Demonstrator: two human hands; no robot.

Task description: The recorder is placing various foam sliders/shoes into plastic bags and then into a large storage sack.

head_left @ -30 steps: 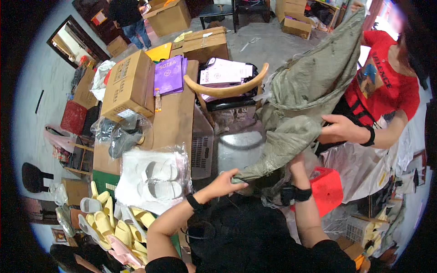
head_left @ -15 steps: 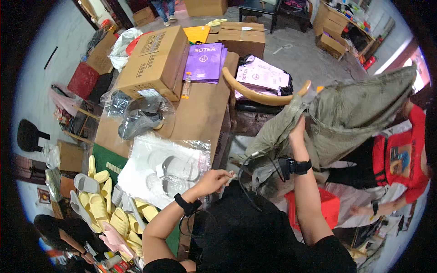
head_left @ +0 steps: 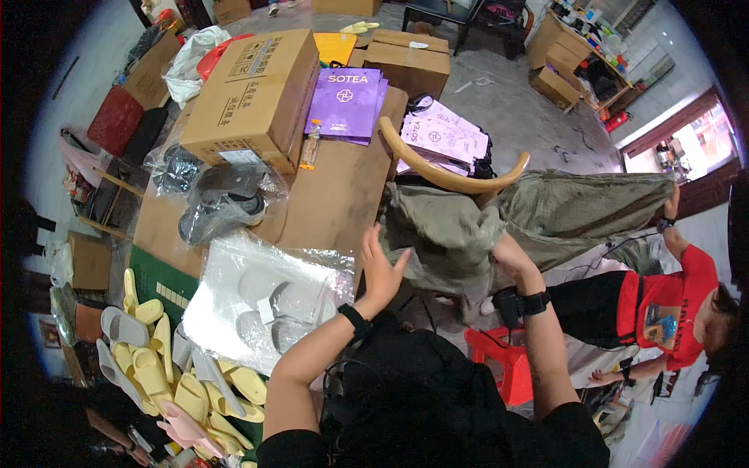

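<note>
A large grey-green woven sack (head_left: pixel 585 204) stretches out to the right of the table. My right hand (head_left: pixel 515 257) is closed on a fold of it near its left part. My left hand (head_left: pixel 382 271) is raised with fingers apart and holds nothing; it is beside the sack's left edge, and I cannot tell whether they touch. At the far right, a co-worker in a red shirt (head_left: pixel 663 304) grips the other end of the sack. Grey slippers in a clear plastic bag (head_left: pixel 269 304) lie on the table left of my left hand.
A cardboard box (head_left: pixel 253 97), purple bags (head_left: pixel 343 105) and bagged dark slippers (head_left: pixel 226 203) occupy the table. Loose yellow, grey and pink slippers (head_left: pixel 168 366) are heaped at the lower left. A curved wooden chair rail (head_left: pixel 452 173) borders the sack; a red stool (head_left: pixel 503 365) stands below.
The sack has come down and is stretched out flatter, its left part bunched nearer the table. My right hand has moved down with it. My left hand has risen and spread its fingers.
</note>
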